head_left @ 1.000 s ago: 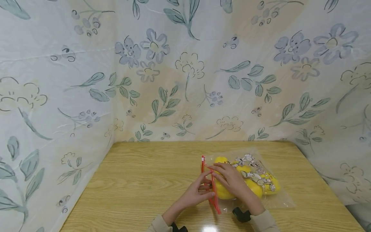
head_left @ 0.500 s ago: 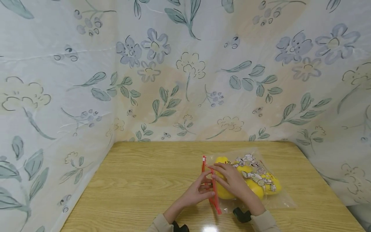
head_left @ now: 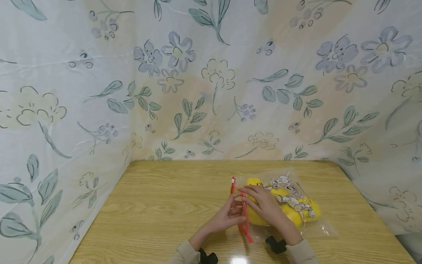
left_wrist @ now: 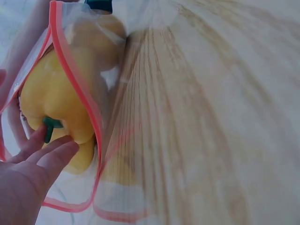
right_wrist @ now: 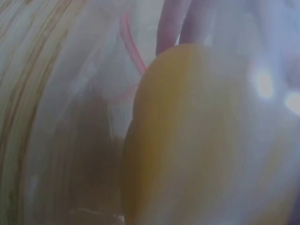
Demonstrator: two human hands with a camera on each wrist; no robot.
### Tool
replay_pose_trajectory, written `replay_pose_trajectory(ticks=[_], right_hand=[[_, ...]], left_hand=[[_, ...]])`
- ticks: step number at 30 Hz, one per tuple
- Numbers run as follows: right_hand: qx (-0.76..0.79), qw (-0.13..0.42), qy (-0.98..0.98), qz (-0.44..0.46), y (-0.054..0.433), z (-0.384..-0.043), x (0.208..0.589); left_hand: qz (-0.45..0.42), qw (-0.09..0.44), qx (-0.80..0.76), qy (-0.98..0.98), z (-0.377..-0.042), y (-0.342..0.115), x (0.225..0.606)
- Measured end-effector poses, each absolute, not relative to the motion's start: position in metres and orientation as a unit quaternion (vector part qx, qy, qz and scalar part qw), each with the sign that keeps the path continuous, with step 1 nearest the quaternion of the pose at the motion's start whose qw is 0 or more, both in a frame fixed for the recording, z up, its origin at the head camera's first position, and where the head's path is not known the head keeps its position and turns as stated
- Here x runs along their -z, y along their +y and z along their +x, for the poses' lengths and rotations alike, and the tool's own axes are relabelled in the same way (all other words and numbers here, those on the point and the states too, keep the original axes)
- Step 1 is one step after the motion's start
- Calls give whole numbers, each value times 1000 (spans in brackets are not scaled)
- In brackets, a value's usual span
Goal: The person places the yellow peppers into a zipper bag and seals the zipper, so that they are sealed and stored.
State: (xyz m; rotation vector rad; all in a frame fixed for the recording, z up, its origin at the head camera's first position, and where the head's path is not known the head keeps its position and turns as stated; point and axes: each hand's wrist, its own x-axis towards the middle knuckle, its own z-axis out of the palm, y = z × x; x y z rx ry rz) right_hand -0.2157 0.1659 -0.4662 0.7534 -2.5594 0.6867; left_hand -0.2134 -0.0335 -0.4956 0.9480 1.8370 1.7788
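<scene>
A clear zip bag (head_left: 321, 225) with a red-edged mouth lies on the table, cartoon figures printed on it. Yellow objects show through the plastic. One, just inside the mouth, is a yellow bell pepper (left_wrist: 58, 91) with a green stem. My left hand (head_left: 227, 216) is at the mouth, its extended fingertips against the pepper near the stem, the thumb by the red edge. My right hand (head_left: 265, 205) lies over the bag's top, fingers stretched toward the red edge. In the right wrist view, a blurred yellow object (right_wrist: 173, 136) fills the middle behind the plastic.
The wood-grained table (head_left: 158, 205) extends left of the bag. Floral cloth (head_left: 211, 91) hangs behind it and at both sides. A black wrist device (head_left: 275, 245) sits by the right sleeve, another (head_left: 208, 256) by the left one.
The head view has shifted slightly. Both hands stay in nearly the same place on the bag, with only small finger movement in the left hand.
</scene>
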Motion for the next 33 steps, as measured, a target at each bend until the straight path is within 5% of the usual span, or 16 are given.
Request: replay_pose_trajectory(ticks=[33], right_hand=[[-250,196,-907,276,166,-214,464]], left_hand=[[324,206,-603,699,-215,-45,497]])
